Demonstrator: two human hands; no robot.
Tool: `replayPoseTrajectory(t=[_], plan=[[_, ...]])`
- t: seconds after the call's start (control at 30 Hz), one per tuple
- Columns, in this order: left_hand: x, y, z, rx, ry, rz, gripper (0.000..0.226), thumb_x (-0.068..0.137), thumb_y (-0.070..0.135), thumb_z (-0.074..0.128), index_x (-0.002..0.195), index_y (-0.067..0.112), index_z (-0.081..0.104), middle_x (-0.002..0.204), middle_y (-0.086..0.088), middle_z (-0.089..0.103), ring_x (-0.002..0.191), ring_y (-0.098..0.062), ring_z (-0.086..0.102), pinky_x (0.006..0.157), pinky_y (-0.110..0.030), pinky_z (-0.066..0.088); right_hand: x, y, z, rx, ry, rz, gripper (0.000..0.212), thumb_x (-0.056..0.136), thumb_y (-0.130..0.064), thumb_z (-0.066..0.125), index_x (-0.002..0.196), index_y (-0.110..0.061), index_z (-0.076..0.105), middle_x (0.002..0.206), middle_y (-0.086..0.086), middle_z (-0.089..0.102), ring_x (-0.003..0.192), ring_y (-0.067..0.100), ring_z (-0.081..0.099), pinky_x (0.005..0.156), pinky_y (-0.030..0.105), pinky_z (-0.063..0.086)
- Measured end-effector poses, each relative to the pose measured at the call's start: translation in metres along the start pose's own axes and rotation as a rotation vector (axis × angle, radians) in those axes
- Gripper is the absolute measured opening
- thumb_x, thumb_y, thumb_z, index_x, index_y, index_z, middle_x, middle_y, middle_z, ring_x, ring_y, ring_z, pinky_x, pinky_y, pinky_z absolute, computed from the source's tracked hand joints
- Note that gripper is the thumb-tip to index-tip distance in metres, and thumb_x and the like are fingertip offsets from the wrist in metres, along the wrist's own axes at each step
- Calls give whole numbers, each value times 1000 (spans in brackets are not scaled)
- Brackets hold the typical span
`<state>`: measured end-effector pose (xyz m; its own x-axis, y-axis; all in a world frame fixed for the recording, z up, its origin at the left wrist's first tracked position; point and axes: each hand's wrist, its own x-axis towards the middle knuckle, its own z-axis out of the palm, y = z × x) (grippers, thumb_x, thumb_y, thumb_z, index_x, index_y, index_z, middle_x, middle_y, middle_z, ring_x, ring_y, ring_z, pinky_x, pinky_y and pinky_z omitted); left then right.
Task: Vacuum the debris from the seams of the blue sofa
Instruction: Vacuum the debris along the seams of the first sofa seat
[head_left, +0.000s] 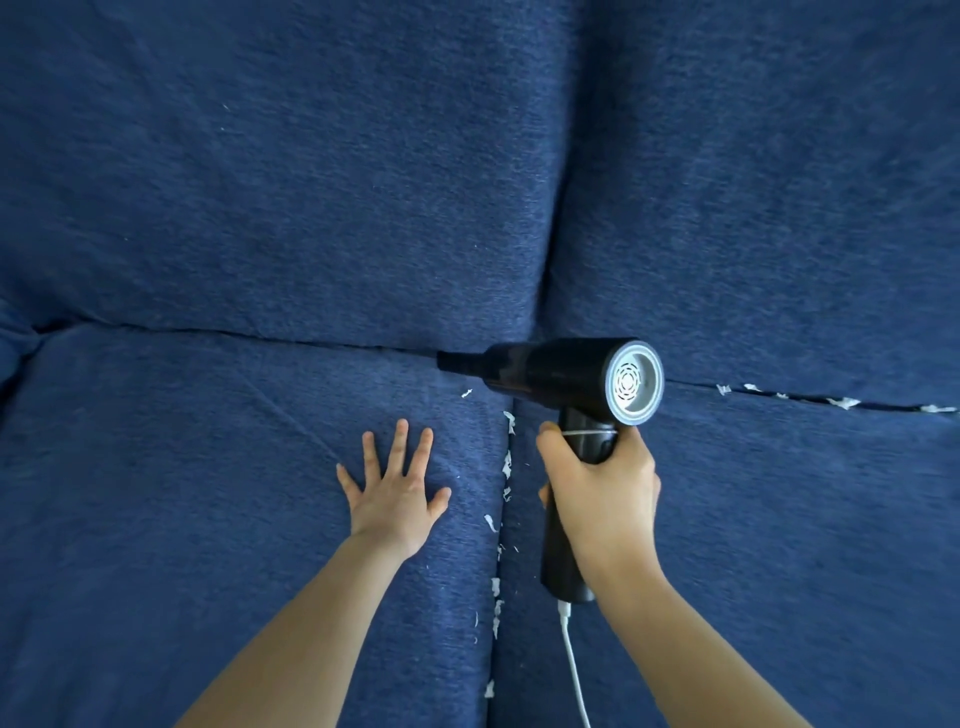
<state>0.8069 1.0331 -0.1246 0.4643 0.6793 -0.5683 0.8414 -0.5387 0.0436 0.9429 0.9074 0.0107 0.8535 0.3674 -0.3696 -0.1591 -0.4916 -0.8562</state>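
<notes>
I count four blue sofa cushions (260, 208) meeting at two seams, one handheld vacuum (566, 371) with one white cable (574, 670), and my two hands: left hand (395, 493), right hand (602, 493). The white paper scraps (506, 462) (too many and too small to count exactly) number well over a dozen.

We think this is a home, likely a living room. A big soft blue sofa (260, 208) fills all we see, with seat cushions (208, 467) and back cushions (753, 182) pushed close together.
</notes>
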Motion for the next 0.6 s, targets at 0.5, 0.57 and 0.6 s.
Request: replayPoseTrajectory(t=[0.5, 0.57, 0.6], plan=[[-9, 16, -9, -1, -54, -69, 71, 100, 52, 30, 152, 33, -16, 158, 6, -26, 146, -34, -19, 117, -62, 4, 22, 4, -31, -68, -23, -18, 29, 65, -49, 64, 81, -25, 58, 72, -3, 68, 78, 31, 71, 82, 46, 57], [-11, 17, -6, -6, -48, -62, 71, 100, 51, 30, 152, 33, -15, 159, 6, -26, 146, -33, -19, 117, -60, 4, 21, 4, -36, -67, -19, -15, 25, 70, -44, 68, 79, -24, 57, 70, -2, 68, 77, 30, 71, 82, 47, 57], [-12, 16, -5, -7, -44, -60, 71, 100, 51, 30, 152, 33, -15, 159, 6, -25, 146, -33, -20, 117, -60, 4, 21, 4, -37, -62, -17, -9, 23, 72, -41, 69, 78, -23, 57, 69, -1, 68, 76, 30, 71, 82, 47, 57]])
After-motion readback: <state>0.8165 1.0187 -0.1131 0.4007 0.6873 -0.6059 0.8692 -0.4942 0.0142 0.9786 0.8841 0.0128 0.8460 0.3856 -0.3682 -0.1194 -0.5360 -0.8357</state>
